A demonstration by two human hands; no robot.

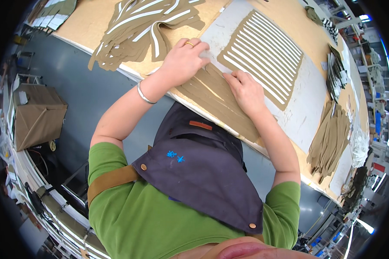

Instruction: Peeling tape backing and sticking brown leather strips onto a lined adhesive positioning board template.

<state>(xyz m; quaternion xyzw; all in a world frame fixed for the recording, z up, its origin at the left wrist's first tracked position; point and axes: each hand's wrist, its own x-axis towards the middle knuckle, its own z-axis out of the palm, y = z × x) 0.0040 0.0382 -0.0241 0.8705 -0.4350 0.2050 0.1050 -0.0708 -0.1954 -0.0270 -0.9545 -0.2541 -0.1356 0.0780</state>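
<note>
My left hand [185, 62], with a ring and a bracelet, is over the far left end of a stack of khaki fabric strips [220, 105] at the table's near edge. Its fingers are curled together, and their tips hide whatever they grip. Near the far edge of that stack, my right hand [246, 91] pinches a khaki strip between thumb and fingers. Just beyond my hands, khaki strips with white bands [263, 56] lie in a neat overlapping row on a grey board [304, 118].
A loose heap of khaki pieces with white bands [149, 28] lies at the far left of the wooden table [84, 21]. More khaki strips [330, 140] are piled at the right, beside clear plastic [359, 146]. A brown cloth-covered box [39, 114] stands left of the table.
</note>
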